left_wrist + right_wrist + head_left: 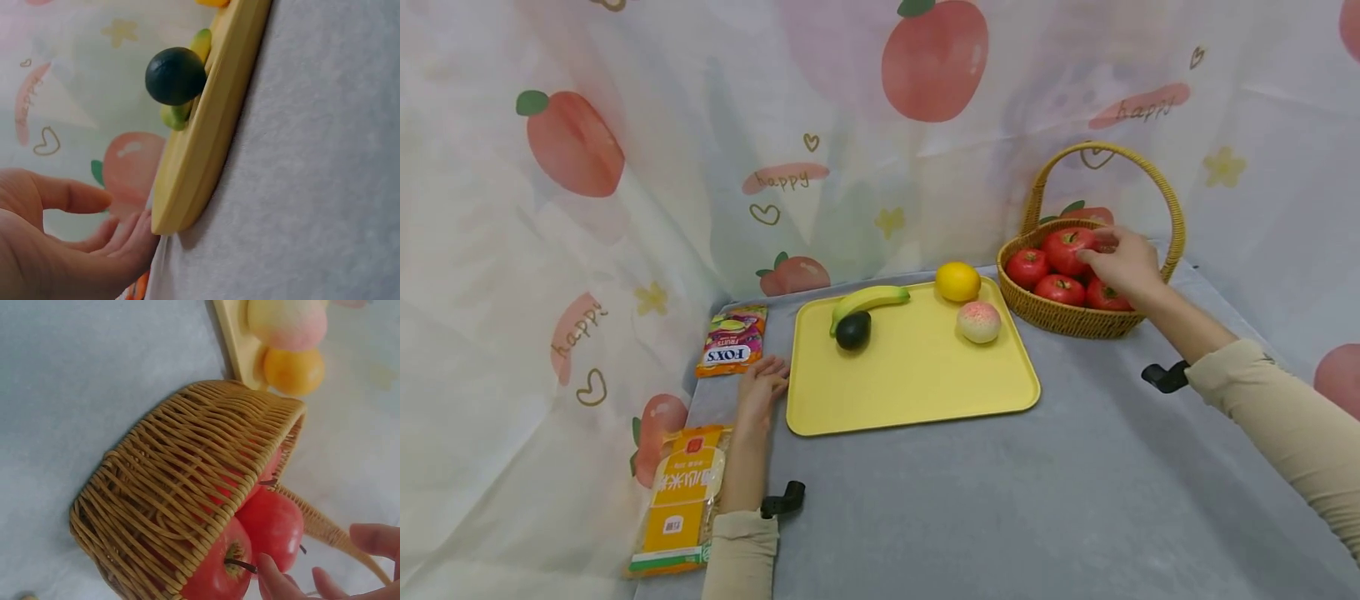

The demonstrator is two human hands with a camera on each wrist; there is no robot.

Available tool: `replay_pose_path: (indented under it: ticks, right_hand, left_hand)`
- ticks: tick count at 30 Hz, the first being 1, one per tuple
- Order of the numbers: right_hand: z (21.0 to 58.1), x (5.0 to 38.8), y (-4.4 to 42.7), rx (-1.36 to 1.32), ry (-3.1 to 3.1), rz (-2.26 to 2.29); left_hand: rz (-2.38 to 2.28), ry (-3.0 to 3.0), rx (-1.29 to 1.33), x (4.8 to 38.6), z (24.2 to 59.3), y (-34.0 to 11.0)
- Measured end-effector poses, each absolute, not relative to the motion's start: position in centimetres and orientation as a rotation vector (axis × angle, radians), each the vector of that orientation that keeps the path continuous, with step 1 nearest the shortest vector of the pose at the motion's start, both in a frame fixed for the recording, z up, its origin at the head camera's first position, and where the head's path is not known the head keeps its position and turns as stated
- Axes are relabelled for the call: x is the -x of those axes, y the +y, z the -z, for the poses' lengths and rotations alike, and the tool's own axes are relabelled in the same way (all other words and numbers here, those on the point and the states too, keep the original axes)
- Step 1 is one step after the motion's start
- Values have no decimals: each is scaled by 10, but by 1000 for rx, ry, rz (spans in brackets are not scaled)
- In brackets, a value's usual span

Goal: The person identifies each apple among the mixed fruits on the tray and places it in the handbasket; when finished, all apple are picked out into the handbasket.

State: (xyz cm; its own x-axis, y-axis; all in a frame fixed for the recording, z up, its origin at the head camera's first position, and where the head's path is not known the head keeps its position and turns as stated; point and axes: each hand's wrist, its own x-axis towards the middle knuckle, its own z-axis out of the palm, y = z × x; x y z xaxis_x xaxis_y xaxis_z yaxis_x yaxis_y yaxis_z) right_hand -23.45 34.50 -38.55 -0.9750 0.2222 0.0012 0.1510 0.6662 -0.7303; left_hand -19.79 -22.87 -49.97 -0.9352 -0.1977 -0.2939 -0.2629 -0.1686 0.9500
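My right hand [1123, 262] reaches over the wicker basket [1060, 318], its thumb and fingers spread beside the topmost red apple [1067, 250]. In the right wrist view the thumb tip comes near the apples' stems; whether it touches is unclear. Several red apples, one with a dark stem [219, 569], fill the basket. My left hand [762, 390] lies at the left edge of the yellow tray [917, 387], fingers loosely bent and fingertips against or very near the rim [165, 222]. On the tray are a banana [880, 296], a dark green avocado [853, 331], a lemon [958, 282] and a peach [978, 322].
A FOX'S candy bag [732, 337] lies just beyond my left hand. Beside my left forearm is an orange-and-yellow food packet [681, 500]. The basket's tall handle [1172, 208] arches above the fruit. A printed curtain [842, 75] hangs behind the grey table [962, 517].
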Motion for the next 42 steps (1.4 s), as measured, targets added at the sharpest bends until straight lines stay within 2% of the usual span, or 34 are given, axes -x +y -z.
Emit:
replay_pose_path:
  ticks: [21, 42]
  right_hand:
    - [392, 215, 327, 254, -2770, -1138]
    - [396, 207, 300, -84, -2751, -1003]
  left_hand:
    - [-2241, 2244, 557, 195, 461, -234]
    - [-2051, 2460, 351, 183, 433, -231]
